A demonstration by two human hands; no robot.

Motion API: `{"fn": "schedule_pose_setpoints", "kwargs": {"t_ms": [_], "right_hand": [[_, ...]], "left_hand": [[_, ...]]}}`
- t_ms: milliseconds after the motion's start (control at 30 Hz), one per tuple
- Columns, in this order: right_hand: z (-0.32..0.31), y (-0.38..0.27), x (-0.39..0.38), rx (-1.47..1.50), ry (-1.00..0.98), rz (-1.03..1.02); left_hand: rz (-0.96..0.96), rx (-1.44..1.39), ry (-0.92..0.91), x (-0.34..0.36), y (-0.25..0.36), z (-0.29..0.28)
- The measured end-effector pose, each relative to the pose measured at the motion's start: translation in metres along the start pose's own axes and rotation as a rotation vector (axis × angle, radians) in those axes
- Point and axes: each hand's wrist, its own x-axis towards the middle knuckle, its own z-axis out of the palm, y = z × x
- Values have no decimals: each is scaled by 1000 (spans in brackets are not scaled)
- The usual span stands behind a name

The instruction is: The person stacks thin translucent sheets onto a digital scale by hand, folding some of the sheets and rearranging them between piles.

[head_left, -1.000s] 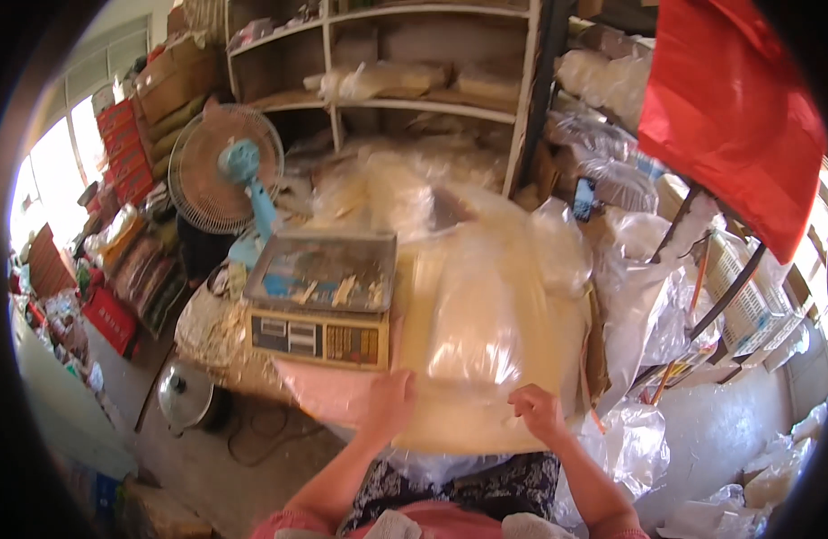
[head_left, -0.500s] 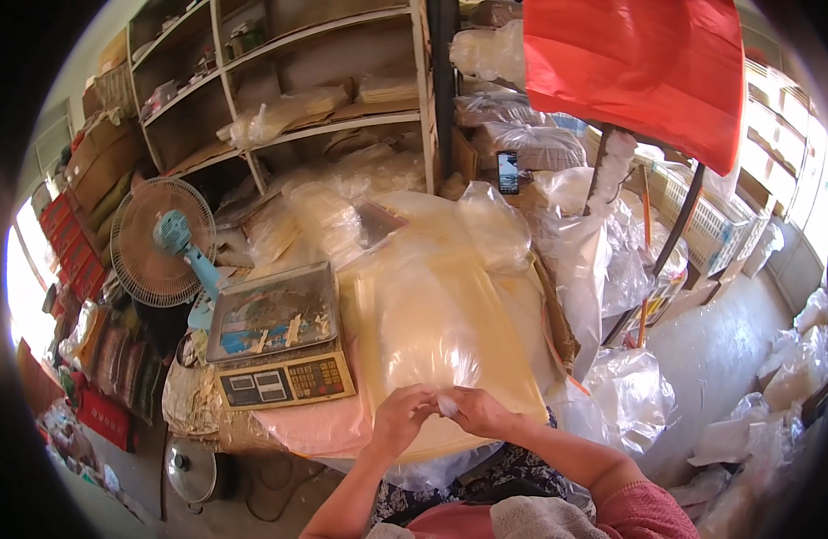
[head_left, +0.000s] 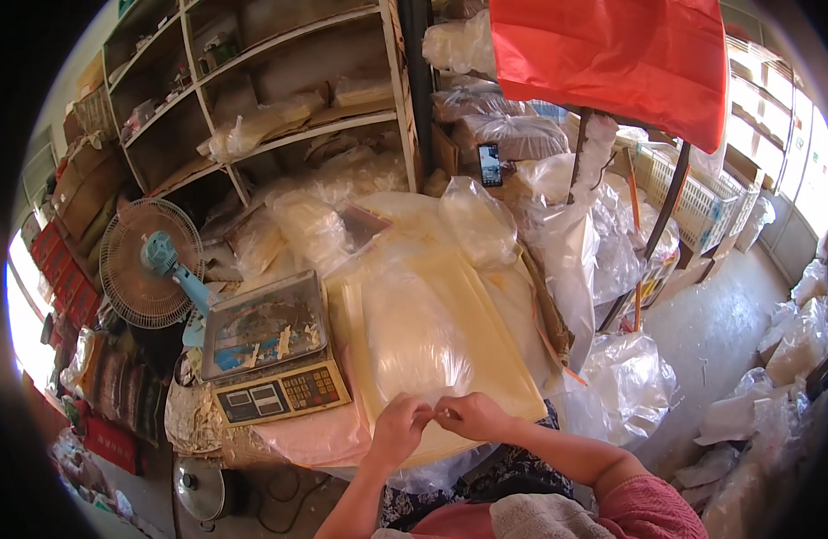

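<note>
A puffed-out clear plastic bag [head_left: 412, 332] lies on a stack of pale yellow sheets [head_left: 508, 382] in front of me. At the bag's near end, my left hand [head_left: 402, 429] is closed with thumb and forefinger pinched together. Almost touching it, my right hand [head_left: 475, 417] pinches too, its fingertips meeting those of the left. The bag's gathered end runs in between them, mostly hidden by the fingers. Left of the stack stands a digital scale [head_left: 283, 391], its metal tray [head_left: 252, 328] strewn with scraps.
A blue desk fan [head_left: 158, 256] stands beyond the scale. Shelves [head_left: 297, 135] rise at the back, and a phone [head_left: 489, 164] is propped upright amid plastic packs. On the right, a red sheet [head_left: 611, 67] hangs over a frame near a white basket [head_left: 692, 193]. A lidded pot [head_left: 201, 490] sits below left.
The surroundings have shifted left in the picture as my head turned slightly. My fingers have drawn tighter together, and the white tuft of plastic between them now hardly shows.
</note>
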Motion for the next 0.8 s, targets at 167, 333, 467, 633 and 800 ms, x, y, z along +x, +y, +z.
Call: {"fn": "schedule_pose_setpoints", "kwargs": {"t_ms": [167,333,467,633,800], "right_hand": [[22,20,-6,355,-12,93],[0,35,-17,301,7,139],[-5,79,6,605,441,307],[9,78,39,863,226,703],[-15,95,109,794,436,741]], "left_hand": [[121,36,16,0,-1,5],[49,146,147,-9,-19,-7],[-537,-432,313,21,-81,-4],[-628,-971,237,68,-71,34],[-191,-711,268,140,-96,35]]}}
